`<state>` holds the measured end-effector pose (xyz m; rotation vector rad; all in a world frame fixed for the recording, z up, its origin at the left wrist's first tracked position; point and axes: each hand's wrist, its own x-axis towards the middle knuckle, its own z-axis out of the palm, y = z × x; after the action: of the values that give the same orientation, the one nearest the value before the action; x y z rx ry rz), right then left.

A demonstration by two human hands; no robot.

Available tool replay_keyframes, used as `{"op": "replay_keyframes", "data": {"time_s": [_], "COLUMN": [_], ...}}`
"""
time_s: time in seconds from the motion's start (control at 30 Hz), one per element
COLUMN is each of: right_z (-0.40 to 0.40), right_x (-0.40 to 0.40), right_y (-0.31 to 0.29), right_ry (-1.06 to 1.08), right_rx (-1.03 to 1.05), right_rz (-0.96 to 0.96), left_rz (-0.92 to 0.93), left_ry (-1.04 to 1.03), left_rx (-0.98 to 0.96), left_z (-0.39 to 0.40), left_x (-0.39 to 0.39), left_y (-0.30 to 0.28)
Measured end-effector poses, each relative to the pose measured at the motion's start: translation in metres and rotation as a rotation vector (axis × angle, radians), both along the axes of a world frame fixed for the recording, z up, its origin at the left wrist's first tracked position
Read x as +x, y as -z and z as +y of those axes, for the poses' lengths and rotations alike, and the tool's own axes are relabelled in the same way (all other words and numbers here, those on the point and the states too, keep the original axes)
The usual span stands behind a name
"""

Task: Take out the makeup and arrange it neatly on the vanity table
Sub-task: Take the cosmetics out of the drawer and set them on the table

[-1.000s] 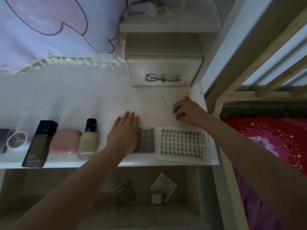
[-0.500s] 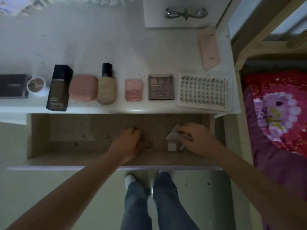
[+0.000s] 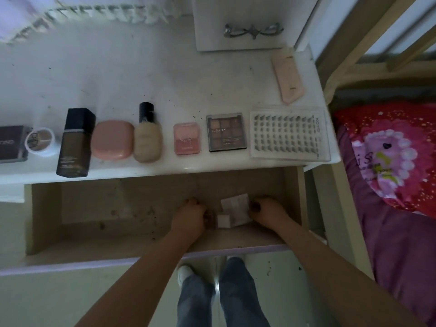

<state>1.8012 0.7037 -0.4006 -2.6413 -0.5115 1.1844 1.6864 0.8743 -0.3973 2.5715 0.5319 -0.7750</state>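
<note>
The vanity's wooden drawer point(image 3: 94, 239) stands pulled open below the white tabletop point(image 3: 141, 74). Inside it, my left hand point(image 3: 190, 217) curls round a small dark palette point(image 3: 208, 218) that is mostly hidden. My right hand point(image 3: 267, 211) pinches the right edge of a white sachet point(image 3: 236, 207). A small white box point(image 3: 223, 220) lies between the hands. Along the table's front edge lie a dark box point(image 3: 11, 143), a round pot point(image 3: 40, 141), a dark foundation bottle point(image 3: 75, 142), a pink compact point(image 3: 112, 139), a beige bottle point(image 3: 147, 138), a pink blush point(image 3: 186, 138), an eyeshadow palette point(image 3: 226, 132) and a lash tray point(image 3: 287, 133).
A flat pink case point(image 3: 287, 76) lies at the table's back right, beside a small white drawer unit point(image 3: 253, 31) with a metal handle. A bed with a red and purple cover point(image 3: 389, 161) stands close on the right. My legs are under the drawer.
Both hands left the tabletop and went down into the open drawer. The left hand closed on the small palette and the right hand took hold of the sachet. The pink case and blush now lie uncovered.
</note>
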Motion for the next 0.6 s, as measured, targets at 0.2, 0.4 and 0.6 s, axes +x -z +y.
{"op": "replay_keyframes", "data": {"time_s": [0.2,0.4,0.6], "right_z": [0.029,0.021,-0.008], "right_x": [-0.003,-0.009,-0.01], "right_y": [-0.003,-0.011,-0.072], "right_ry": [-0.142,-0.287,-0.347], "right_rx": [0.026,0.031,0.22], "right_rz": [-0.07,-0.136,-0.375], "left_rz": [-0.017,0.007,-0.072], "left_ry": [0.006,0.062,0.172], "left_rx": [-0.105,-0.074,0.034], "left_z": [0.004,0.001,0.009], "left_x": [-0.008,-0.012,-0.011], "left_y": [-0.012,-0.017,-0.063]}}
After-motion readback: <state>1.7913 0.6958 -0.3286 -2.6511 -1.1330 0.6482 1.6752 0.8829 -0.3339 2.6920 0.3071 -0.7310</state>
